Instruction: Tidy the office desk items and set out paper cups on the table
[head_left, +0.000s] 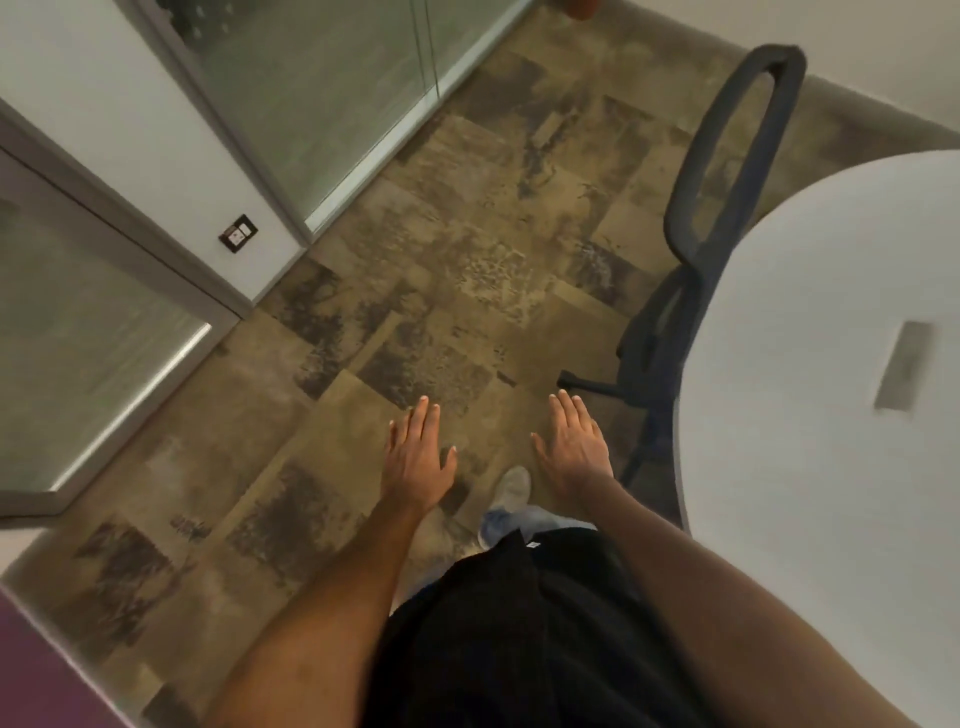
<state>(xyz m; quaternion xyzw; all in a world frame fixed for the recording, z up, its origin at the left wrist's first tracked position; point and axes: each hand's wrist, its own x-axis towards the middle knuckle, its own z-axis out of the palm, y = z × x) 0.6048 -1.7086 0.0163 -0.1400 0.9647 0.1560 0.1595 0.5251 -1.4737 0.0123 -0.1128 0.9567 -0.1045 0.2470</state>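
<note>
My left hand (418, 457) and my right hand (574, 449) are stretched out flat over the patterned carpet, palms down, fingers apart, holding nothing. A round white table (810, 415) fills the right side, with a grey rectangular cable hatch (904, 366) set in its top. My right hand hovers just left of the table's edge. No paper cups or desk items show in this view.
A black mesh office chair (722, 171) stands tucked against the table's far left side, its base (597, 387) reaching onto the carpet. Glass partitions (322, 93) and a white wall with a socket (238, 233) run along the left. My shoe (511, 488) shows below.
</note>
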